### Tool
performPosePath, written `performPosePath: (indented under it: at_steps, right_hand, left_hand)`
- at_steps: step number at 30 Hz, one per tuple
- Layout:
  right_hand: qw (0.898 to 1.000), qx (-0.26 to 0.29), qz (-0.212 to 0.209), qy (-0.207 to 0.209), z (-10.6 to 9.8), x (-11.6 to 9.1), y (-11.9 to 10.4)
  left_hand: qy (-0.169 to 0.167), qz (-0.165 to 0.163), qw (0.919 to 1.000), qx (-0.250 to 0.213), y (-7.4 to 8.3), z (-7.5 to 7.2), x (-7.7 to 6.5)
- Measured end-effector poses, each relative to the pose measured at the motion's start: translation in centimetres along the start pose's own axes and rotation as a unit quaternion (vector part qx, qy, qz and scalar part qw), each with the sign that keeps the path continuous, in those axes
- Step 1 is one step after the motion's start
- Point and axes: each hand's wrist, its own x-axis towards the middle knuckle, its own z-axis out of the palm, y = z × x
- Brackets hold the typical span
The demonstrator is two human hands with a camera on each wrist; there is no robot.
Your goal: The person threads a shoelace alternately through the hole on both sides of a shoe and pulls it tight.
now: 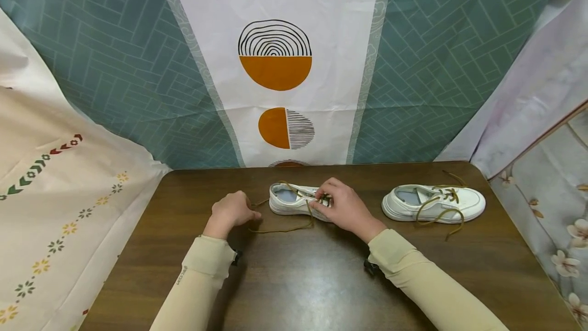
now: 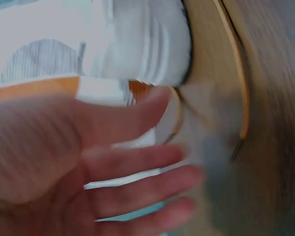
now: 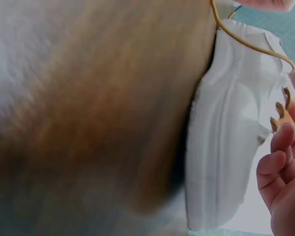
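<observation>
A white sneaker lies at mid-table with its toe to the right. Over its front, my right hand pinches the brown shoelace by the eyelets; fingertips partly cover the pinch. My left hand hovers beside the heel, holding nothing, its fingers apart and loosely extended in the left wrist view. Close to it, loose lace ends trail over the tabletop behind the heel. The toe is mostly hidden by my right hand in the head view.
A second white sneaker with loose brown laces sits to the right on the dark wooden table. Patterned cloth hangs behind the table, with more at both sides.
</observation>
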Motion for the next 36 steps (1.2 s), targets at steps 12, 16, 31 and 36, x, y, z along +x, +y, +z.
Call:
performPosePath:
  at_steps: [12,16,31,36]
  right_hand:
    - [0.995,-0.012,0.077,-0.059,-0.9,2.1,-0.8]
    - [0.992,-0.008,0.085,-0.090,-0.8,2.7,-0.8]
    - [0.986,0.012,0.088,-0.138,-0.9,4.1,-0.6]
    - [0.985,0.032,0.108,-0.133,-0.8,4.1,0.0]
  left_hand:
    - [0.094,0.027,0.9944,-0.041,-0.4,1.3,4.1]
    - [0.062,0.059,0.9961,-0.020,-0.3,2.0,4.8]
    - [0.354,0.136,0.9128,-0.151,0.8,-1.7,4.3]
    - [0.506,0.178,0.7745,-0.336,3.0,-4.9,2.5]
